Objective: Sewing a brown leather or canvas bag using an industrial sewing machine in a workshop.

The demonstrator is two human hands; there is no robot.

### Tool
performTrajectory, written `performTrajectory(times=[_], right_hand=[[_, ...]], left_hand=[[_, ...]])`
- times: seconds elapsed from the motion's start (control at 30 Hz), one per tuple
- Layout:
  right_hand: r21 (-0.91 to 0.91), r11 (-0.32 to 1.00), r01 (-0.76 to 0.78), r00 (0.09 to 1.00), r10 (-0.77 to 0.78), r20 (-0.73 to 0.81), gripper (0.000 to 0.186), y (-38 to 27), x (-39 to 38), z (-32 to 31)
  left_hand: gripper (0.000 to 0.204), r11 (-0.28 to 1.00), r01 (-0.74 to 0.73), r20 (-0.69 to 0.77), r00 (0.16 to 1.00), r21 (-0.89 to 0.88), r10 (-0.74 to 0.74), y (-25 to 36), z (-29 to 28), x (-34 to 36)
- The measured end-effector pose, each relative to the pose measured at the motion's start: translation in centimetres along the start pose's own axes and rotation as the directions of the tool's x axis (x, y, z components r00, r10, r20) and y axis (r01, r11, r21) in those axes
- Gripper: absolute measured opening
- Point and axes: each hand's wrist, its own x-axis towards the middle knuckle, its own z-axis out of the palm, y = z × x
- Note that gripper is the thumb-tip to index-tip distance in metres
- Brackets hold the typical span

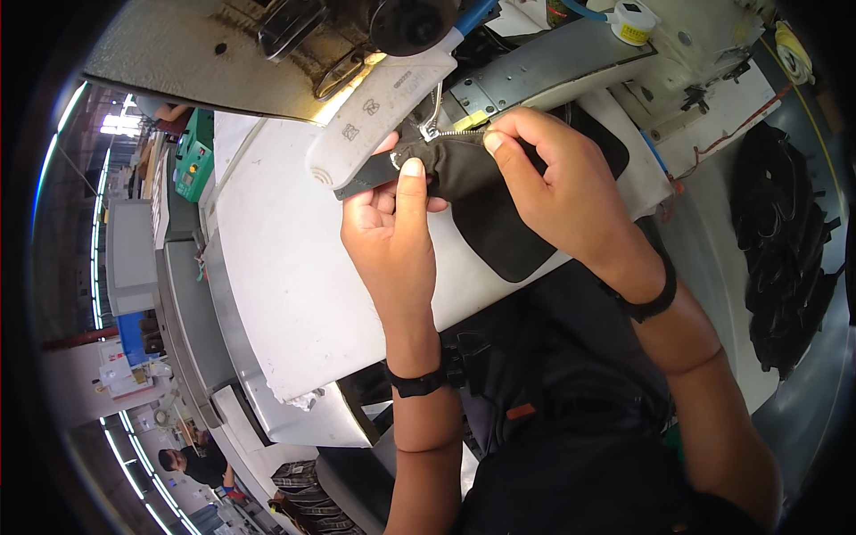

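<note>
A dark fabric piece (pixel 495 227) with a silver metal zipper (pixel 462 135) along its far edge lies between my hands, its rounded lower part hanging over the white work surface. My left hand (pixel 392 241) grips the gathered left end of the fabric, thumb on top and fingers beneath. A flat black strip sticks out beside those fingers. With thumb and forefinger, my right hand (pixel 571 192) pinches the fabric at the zipper's right end. Just beyond my left fingers is the pale guard arm (pixel 379 120) of a sewing machine (pixel 209 53); the needle area is partly hidden.
The white work surface (pixel 299 285) spreads below and left of my hands. A heap of black fabric pieces (pixel 774 250) lies at the right. A metal plate (pixel 553 76) stands behind the fabric. Far left are a green box (pixel 194 159) and another person (pixel 201 462).
</note>
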Motion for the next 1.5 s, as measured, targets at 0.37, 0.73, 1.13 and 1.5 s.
performTrajectory(times=[0.37,0.73,1.13,1.5], right_hand=[[0.03,0.997,0.076,0.994,-0.074,-0.078,0.013,0.3,0.7,-0.3],[-0.004,0.999,-0.042,0.999,0.042,0.013,0.017,-0.6,0.9,-0.8],[-0.096,0.991,0.089,0.995,-0.084,0.062,0.018,-0.2,0.9,0.4],[-0.172,0.948,0.267,0.943,-0.294,-0.155,0.015,0.5,1.4,2.4]], left_hand=[[0.034,0.997,0.02,0.011,1.0,0.079,-0.021,1.6,0.2,0.3],[0.034,0.988,0.145,0.052,0.988,0.056,-0.147,1.9,-0.2,1.1],[0.036,0.973,0.203,0.036,0.979,-0.109,-0.2,0.5,-0.2,1.4],[0.031,0.975,0.212,0.04,0.977,-0.073,-0.209,1.3,-0.1,2.4]])
